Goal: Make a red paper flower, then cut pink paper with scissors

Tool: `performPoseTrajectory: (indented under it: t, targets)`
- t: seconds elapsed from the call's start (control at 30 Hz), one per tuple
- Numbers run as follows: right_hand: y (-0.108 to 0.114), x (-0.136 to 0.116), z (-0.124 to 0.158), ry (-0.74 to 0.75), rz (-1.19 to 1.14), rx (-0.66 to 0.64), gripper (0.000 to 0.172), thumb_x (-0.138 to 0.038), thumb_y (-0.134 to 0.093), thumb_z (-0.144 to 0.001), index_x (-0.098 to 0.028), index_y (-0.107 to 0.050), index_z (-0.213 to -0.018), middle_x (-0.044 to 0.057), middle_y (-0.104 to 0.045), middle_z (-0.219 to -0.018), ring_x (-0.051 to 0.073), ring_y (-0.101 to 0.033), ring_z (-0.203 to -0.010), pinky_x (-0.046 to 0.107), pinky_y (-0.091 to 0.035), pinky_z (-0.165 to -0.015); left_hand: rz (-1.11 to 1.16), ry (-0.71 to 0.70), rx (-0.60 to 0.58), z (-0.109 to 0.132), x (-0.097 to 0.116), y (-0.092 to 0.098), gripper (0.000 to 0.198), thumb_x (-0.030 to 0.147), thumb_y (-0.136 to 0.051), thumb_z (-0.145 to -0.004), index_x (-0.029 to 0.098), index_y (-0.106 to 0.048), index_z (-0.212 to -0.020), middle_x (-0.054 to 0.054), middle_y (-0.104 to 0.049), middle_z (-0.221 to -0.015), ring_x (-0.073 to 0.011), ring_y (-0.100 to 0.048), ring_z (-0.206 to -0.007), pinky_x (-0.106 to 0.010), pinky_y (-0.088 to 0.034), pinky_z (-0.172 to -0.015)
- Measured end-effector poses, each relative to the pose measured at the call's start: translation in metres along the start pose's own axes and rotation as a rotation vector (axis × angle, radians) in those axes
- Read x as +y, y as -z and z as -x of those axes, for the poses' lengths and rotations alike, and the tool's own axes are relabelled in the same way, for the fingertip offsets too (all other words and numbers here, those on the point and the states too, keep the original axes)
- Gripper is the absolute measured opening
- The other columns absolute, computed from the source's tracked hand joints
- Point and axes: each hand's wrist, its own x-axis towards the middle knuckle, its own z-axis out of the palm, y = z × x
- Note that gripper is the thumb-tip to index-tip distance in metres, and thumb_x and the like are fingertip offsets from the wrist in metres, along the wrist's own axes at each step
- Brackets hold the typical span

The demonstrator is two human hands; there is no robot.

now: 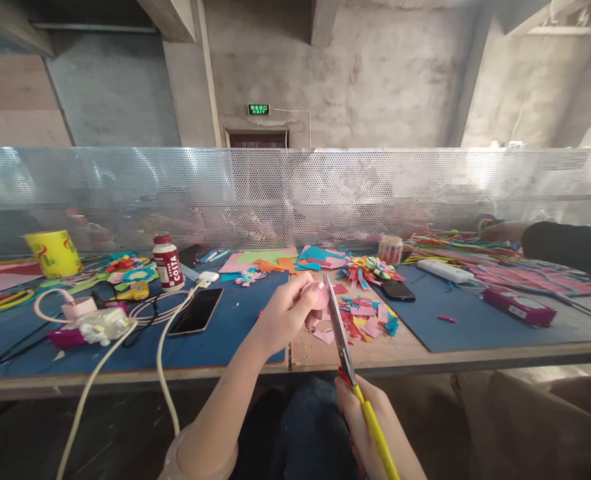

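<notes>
Pinched in my left hand point(288, 310) is a small piece of pink paper point(320, 295), partly covered by the fingers. My right hand point(370, 417) is wrapped round the yellow handle of a pair of scissors point(343, 340). The blades point up and away from me, nearly together, with their tips just right of the pink paper; whether they touch it I cannot tell. Beneath and beyond the hands lie many coloured paper scraps point(365, 317) on bare wood. Paper flowers point(370, 268) sit just behind these scraps.
A dark phone point(197, 311), a red-and-white bottle point(168, 263) and a power strip with cables point(93, 327) are at left. Another phone point(398, 289) and a purple box point(519, 306) lie at right. A perforated metal screen point(295, 193) stands behind. Another person's sleeved arm point(570, 247) reaches in from the right.
</notes>
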Motion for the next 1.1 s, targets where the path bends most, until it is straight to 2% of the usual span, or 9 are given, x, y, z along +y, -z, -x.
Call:
performPoseTrajectory:
  t: [0.53,0.73,0.83,1.0,1.1]
  targets:
    - [-0.002,0.0,0.001,-0.017,0.019,-0.004,0.039,-0.052,-0.037,-0.081,-0.021,-0.035,-0.058,-0.005,-0.031,-0.049,0.01,-0.036,-0.049,0.021,-0.028,-0.044,0.01,-0.01,0.048,-0.002,-0.003,0.002,0.025,0.034,-0.039,-0.091,0.02,-0.041,-0.071,0.005,-0.052,-0.06,-0.0064,-0.048,-0.049,-0.02,-0.04,-0.051]
    - [-0.003,0.007,0.0,-0.043,0.001,0.016,0.042,-0.054,-0.039,-0.081,-0.021,-0.033,-0.055,-0.005,-0.033,-0.046,0.01,-0.036,-0.048,0.02,-0.028,-0.043,-0.016,0.0,0.096,-0.003,-0.005,0.004,0.025,0.039,-0.043,-0.089,0.021,-0.041,-0.072,0.005,-0.052,-0.06,-0.0056,-0.048,-0.046,-0.019,-0.038,-0.046]
    - [-0.005,0.013,-0.002,-0.051,-0.063,0.047,0.043,-0.057,-0.038,-0.081,-0.02,-0.041,-0.06,-0.004,-0.038,-0.047,0.011,-0.039,-0.048,0.02,-0.03,-0.044,-0.01,0.019,0.112,-0.005,-0.007,0.005,0.022,0.04,-0.044,-0.088,0.021,-0.044,-0.077,0.004,-0.053,-0.06,-0.006,-0.049,-0.042,-0.019,-0.031,-0.039]
    - [-0.009,0.024,-0.003,-0.054,-0.156,0.099,0.043,-0.059,-0.044,-0.078,-0.017,-0.052,-0.081,-0.003,-0.047,-0.057,0.012,-0.042,-0.049,0.021,-0.035,-0.045,-0.011,-0.009,0.173,-0.006,-0.007,0.004,0.017,0.037,-0.049,-0.086,0.021,-0.048,-0.08,0.004,-0.051,-0.065,-0.0058,-0.047,-0.047,-0.02,-0.037,-0.046]
    - [-0.009,0.025,-0.005,-0.019,-0.164,0.109,0.044,-0.058,-0.05,-0.074,-0.017,-0.054,-0.089,-0.001,-0.053,-0.067,0.013,-0.045,-0.052,0.022,-0.038,-0.048,0.009,0.001,0.162,-0.005,-0.005,0.002,0.017,0.036,-0.048,-0.086,0.021,-0.048,-0.08,0.003,-0.052,-0.067,-0.0062,-0.047,-0.049,-0.02,-0.037,-0.046]
